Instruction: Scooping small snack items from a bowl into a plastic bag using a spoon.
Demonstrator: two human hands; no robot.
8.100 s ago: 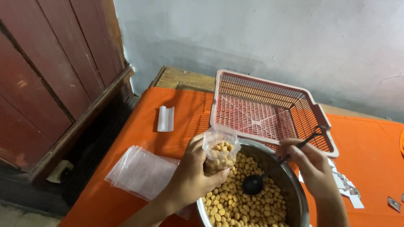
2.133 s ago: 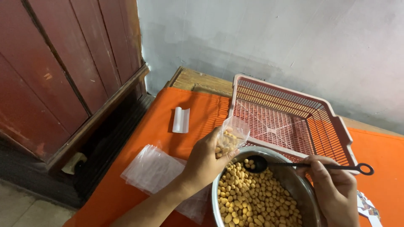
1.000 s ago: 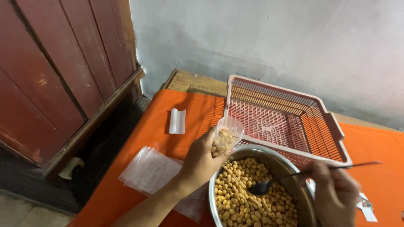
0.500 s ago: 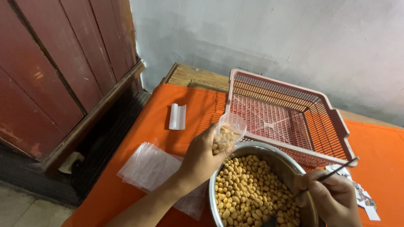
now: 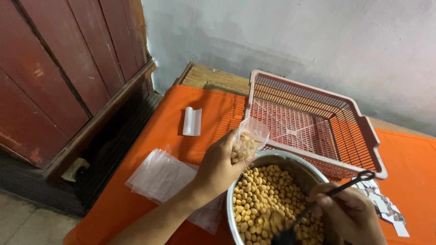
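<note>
Black scoop [image 5: 290, 233] half-buried among snacks [image 5: 259, 199]

An orange cloth [image 5: 150, 195] covers the wooden table [image 5: 213, 78]. On it lie a pink mesh basket [image 5: 313, 122] far right, a steel bowl [image 5: 277, 159] nearer, clear bags [image 5: 163, 177] left, a small white folded piece [image 5: 192, 121], and possibly paper scraps [image 5: 386, 208] right.

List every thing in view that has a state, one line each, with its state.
Small clear bag: open at the top, partly filled with snacks, held over the bowl's rim.
Steel bowl: nearly full of round tan snacks.
Pink basket: empty, upright.
Black scoop: head dipped in the snacks.
Stack of clear bags: flat, unfilled.
Left hand: gripping the bag.
Right hand: gripping the scoop handle.
</note>
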